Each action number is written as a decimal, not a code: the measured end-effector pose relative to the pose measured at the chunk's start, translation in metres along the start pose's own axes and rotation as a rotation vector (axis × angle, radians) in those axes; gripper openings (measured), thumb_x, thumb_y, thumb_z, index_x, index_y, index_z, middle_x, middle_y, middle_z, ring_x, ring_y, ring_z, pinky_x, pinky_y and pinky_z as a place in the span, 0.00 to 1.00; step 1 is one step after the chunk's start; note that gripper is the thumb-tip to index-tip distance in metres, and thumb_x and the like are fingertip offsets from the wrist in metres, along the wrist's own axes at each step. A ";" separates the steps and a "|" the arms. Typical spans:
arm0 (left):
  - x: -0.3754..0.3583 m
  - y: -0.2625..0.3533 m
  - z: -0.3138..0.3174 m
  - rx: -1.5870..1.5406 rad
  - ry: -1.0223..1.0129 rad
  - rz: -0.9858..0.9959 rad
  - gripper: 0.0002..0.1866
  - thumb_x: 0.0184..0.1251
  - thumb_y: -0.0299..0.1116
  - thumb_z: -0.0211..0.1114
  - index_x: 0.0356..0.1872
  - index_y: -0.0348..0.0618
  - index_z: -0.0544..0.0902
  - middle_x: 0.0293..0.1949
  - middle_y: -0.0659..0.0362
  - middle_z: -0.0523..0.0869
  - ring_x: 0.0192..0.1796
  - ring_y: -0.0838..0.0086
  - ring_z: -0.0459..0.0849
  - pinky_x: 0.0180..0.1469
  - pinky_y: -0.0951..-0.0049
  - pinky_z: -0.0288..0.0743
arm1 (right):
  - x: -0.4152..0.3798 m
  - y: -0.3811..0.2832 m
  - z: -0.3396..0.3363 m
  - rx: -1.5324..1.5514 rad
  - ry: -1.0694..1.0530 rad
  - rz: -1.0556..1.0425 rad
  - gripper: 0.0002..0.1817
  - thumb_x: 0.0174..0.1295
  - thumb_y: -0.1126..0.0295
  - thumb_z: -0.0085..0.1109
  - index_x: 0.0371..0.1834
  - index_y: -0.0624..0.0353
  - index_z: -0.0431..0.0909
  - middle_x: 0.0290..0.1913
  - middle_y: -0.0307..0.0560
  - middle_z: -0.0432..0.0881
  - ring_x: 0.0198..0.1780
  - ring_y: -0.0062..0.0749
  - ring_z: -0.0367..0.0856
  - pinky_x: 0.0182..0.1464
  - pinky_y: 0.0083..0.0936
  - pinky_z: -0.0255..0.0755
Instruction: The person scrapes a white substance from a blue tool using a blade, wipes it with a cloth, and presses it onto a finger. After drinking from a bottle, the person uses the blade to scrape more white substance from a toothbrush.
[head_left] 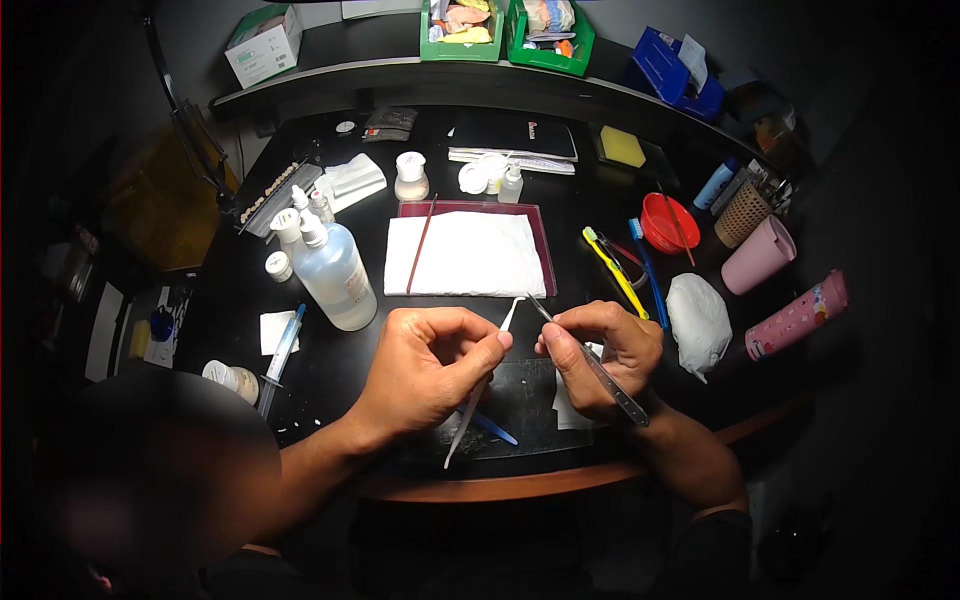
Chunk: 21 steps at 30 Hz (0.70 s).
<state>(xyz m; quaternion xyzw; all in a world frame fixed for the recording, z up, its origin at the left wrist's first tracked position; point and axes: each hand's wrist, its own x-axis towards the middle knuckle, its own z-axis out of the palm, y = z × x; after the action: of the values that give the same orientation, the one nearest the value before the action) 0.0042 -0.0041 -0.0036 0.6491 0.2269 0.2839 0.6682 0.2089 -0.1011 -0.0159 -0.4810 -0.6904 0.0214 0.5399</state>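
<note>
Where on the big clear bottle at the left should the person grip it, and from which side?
Best around the middle of the big clear bottle, below its white cap, coming from the right with the left hand. It stands upright with a rounded body, and the small white jar crowds its left. The narrower capped top looks a poorer hold.

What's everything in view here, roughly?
Bins: three, two green, one blue, shelf
Box: one, white-green, shelf
Notebook: one, black, back
Pad: one, yellow, back
Jars: several, white-lidded, left and back
Large bottle: one, translucent, left
Syringe: one, blue, left
Towel: one, white, centre
Toothbrushes: two, yellow and blue, right
Bowl: one, red, right
Cup: one, pink, right
Patterned bottle: one, pink, right
Bundle: one, white, right
Slim tool: one, white, left hand
Tweezers: one, grey, right hand
Hands: two, bare, centre
</note>
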 end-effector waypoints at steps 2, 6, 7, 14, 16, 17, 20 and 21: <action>-0.001 0.002 0.001 -0.003 -0.006 -0.002 0.09 0.75 0.27 0.71 0.35 0.32 0.89 0.23 0.64 0.85 0.24 0.88 0.80 0.27 0.84 0.70 | -0.001 0.000 0.001 0.019 0.050 -0.013 0.04 0.64 0.85 0.66 0.40 0.68 0.81 0.29 0.50 0.88 0.29 0.25 0.89 0.31 0.18 0.81; -0.001 0.005 0.003 0.042 0.006 0.006 0.08 0.75 0.27 0.71 0.36 0.31 0.89 0.24 0.63 0.86 0.25 0.87 0.81 0.28 0.84 0.71 | -0.002 -0.001 0.010 0.079 0.147 -0.089 0.04 0.61 0.81 0.70 0.37 0.66 0.84 0.26 0.45 0.87 0.23 0.22 0.85 0.26 0.19 0.75; -0.001 0.005 0.002 0.040 0.003 0.006 0.08 0.75 0.27 0.71 0.36 0.31 0.89 0.24 0.63 0.86 0.26 0.87 0.82 0.28 0.84 0.72 | -0.002 -0.001 0.010 0.067 0.129 -0.097 0.04 0.61 0.81 0.70 0.37 0.66 0.84 0.26 0.45 0.87 0.23 0.22 0.85 0.26 0.19 0.75; -0.002 0.004 0.001 0.067 0.003 0.014 0.08 0.72 0.28 0.74 0.36 0.31 0.89 0.24 0.65 0.87 0.26 0.89 0.80 0.29 0.85 0.71 | -0.001 0.003 0.007 0.065 0.146 -0.040 0.06 0.60 0.82 0.71 0.37 0.65 0.84 0.27 0.47 0.87 0.23 0.23 0.84 0.25 0.20 0.76; -0.001 0.004 0.000 0.076 0.010 0.010 0.08 0.71 0.28 0.75 0.35 0.32 0.89 0.24 0.66 0.86 0.25 0.90 0.79 0.29 0.86 0.70 | -0.001 0.002 0.006 0.069 0.161 -0.083 0.06 0.59 0.83 0.71 0.38 0.66 0.84 0.27 0.47 0.87 0.23 0.24 0.85 0.25 0.20 0.76; -0.001 0.003 0.000 0.067 0.016 0.002 0.08 0.71 0.28 0.75 0.34 0.32 0.89 0.24 0.67 0.86 0.25 0.90 0.78 0.29 0.87 0.69 | 0.000 -0.001 0.005 0.097 0.110 -0.083 0.06 0.58 0.83 0.71 0.38 0.66 0.84 0.27 0.48 0.88 0.24 0.24 0.86 0.26 0.20 0.76; -0.001 0.002 -0.001 0.052 0.018 -0.004 0.08 0.69 0.28 0.76 0.34 0.32 0.89 0.23 0.68 0.85 0.25 0.92 0.76 0.29 0.88 0.67 | 0.003 -0.006 0.001 0.152 -0.027 -0.125 0.07 0.58 0.83 0.71 0.38 0.66 0.85 0.27 0.48 0.88 0.25 0.26 0.88 0.26 0.21 0.77; -0.001 0.002 -0.001 0.048 0.014 -0.005 0.08 0.69 0.27 0.77 0.34 0.32 0.89 0.23 0.69 0.84 0.25 0.93 0.76 0.28 0.89 0.67 | 0.003 -0.005 0.001 0.150 -0.039 -0.132 0.07 0.58 0.84 0.71 0.38 0.66 0.85 0.27 0.48 0.88 0.25 0.26 0.88 0.26 0.21 0.77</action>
<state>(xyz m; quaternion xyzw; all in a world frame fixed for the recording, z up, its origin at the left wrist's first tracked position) 0.0030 -0.0042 -0.0018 0.6625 0.2401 0.2813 0.6514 0.2051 -0.1016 -0.0109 -0.3923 -0.7274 0.0467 0.5611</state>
